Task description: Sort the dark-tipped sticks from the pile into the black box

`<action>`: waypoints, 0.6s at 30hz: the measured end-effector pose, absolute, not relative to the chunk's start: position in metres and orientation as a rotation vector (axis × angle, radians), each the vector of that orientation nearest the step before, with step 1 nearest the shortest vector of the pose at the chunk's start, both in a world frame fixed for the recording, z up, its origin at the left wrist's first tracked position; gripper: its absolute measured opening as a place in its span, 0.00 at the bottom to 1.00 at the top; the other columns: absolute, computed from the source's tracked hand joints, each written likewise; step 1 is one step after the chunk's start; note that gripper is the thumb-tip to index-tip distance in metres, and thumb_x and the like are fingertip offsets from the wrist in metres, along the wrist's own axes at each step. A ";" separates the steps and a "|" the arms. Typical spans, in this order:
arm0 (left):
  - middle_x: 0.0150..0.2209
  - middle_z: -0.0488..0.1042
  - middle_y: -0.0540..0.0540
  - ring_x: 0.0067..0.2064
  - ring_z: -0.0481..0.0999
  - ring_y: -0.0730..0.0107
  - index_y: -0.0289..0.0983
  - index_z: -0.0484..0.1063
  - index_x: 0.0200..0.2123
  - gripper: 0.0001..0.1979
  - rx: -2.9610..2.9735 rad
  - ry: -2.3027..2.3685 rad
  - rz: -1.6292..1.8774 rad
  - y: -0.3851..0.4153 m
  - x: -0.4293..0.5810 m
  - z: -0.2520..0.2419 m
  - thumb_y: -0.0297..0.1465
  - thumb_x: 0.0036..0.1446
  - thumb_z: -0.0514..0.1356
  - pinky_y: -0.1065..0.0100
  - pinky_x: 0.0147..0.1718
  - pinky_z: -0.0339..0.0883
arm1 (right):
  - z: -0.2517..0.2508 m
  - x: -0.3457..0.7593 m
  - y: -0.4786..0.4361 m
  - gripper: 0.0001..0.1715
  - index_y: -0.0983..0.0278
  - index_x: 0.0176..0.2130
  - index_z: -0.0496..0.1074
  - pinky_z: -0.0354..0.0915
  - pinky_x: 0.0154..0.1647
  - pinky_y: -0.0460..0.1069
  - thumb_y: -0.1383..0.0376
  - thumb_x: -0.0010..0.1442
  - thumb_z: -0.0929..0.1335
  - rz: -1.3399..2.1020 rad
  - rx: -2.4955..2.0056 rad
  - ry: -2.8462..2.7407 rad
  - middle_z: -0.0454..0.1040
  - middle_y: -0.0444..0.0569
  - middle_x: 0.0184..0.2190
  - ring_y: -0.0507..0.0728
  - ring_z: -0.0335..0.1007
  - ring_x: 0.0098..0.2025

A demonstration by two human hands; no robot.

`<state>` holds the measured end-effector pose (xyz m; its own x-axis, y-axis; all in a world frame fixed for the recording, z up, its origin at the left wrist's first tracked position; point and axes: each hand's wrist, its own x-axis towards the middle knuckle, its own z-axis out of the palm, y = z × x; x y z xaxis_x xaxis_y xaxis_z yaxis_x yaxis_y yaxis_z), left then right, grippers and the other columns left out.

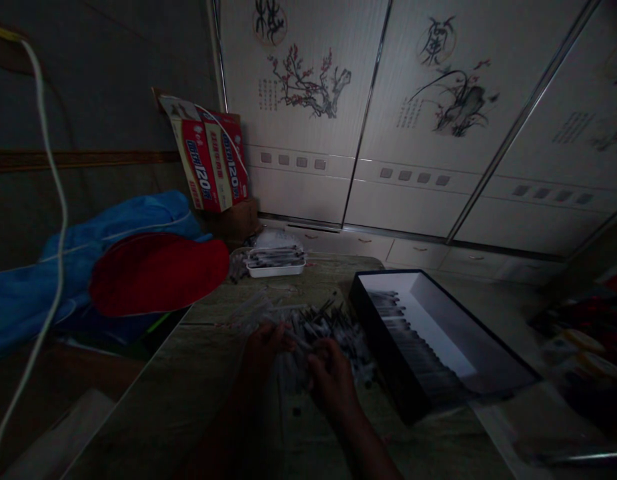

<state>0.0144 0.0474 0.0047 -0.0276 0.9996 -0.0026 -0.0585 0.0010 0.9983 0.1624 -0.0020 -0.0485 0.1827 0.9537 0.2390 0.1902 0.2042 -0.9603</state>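
here, a pile of small dark sticks in clear wrappers (321, 330) lies in the middle of the table (188, 393). both hands are in the pile. the left hand (263, 347) rests on the left part of the pile, and its fingers curl over some of the wrapped sticks. the right hand (333, 380) is at the near edge of the pile, with its fingers bent around a few sticks. it is very dark, so i cannot tell how tight each hand holds them.

just to the right of the pile stands a long black box (438, 333) with a white inside. a row of the same dark sticks (413, 340) lies along its left side, packed close together. the rest of the box shows bare white.

behind the pile, near the far edge of the table, sits a small white tray (275, 265) with more sticks in it.

to the left of the table lies a round red thing (158, 272) on top of blue cloth (88, 247). a red and white carton (211, 157) leans in the corner behind them. a white cord (51, 200) hangs down on the far left. the wall behind has white panels with painted flowers (308, 83).
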 end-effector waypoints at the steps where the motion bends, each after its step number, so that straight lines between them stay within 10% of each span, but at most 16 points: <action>1: 0.19 0.77 0.48 0.23 0.78 0.64 0.35 0.75 0.28 0.20 1.155 1.177 1.259 0.047 0.014 0.004 0.48 0.44 0.62 0.65 0.27 0.72 | -0.048 0.162 -0.002 0.16 0.65 0.40 0.69 0.58 0.19 0.43 0.55 0.59 0.66 0.834 -1.248 -1.275 0.71 0.41 0.21 0.50 0.65 0.18; 6: 0.19 0.77 0.49 0.23 0.77 0.64 0.35 0.75 0.29 0.20 1.155 1.172 1.262 0.048 0.013 0.002 0.48 0.45 0.62 0.65 0.28 0.72 | -0.047 0.163 -0.002 0.24 0.64 0.24 0.67 0.55 0.18 0.43 0.53 0.65 0.59 0.861 -1.245 -1.339 0.66 0.41 0.15 0.50 0.62 0.17; 11: 0.19 0.77 0.48 0.24 0.78 0.65 0.35 0.75 0.29 0.19 1.152 1.177 1.251 0.048 0.014 0.003 0.47 0.45 0.62 0.66 0.28 0.72 | -0.047 0.162 -0.001 0.16 0.64 0.40 0.69 0.58 0.19 0.43 0.55 0.59 0.66 0.888 -1.226 -1.249 0.71 0.41 0.22 0.51 0.65 0.19; 18: 0.19 0.77 0.49 0.23 0.77 0.66 0.35 0.75 0.29 0.18 1.146 1.191 1.269 0.050 0.014 0.000 0.45 0.46 0.62 0.67 0.27 0.71 | -0.046 0.162 -0.001 0.19 0.64 0.30 0.68 0.55 0.16 0.43 0.53 0.62 0.62 0.955 -1.199 -1.247 0.66 0.40 0.15 0.50 0.62 0.15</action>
<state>0.0136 0.0495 0.0001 -0.0396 0.9992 0.0013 -0.0620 -0.0038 0.9981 0.1616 -0.0010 -0.0458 0.1192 0.9780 0.1711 0.0894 0.1611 -0.9829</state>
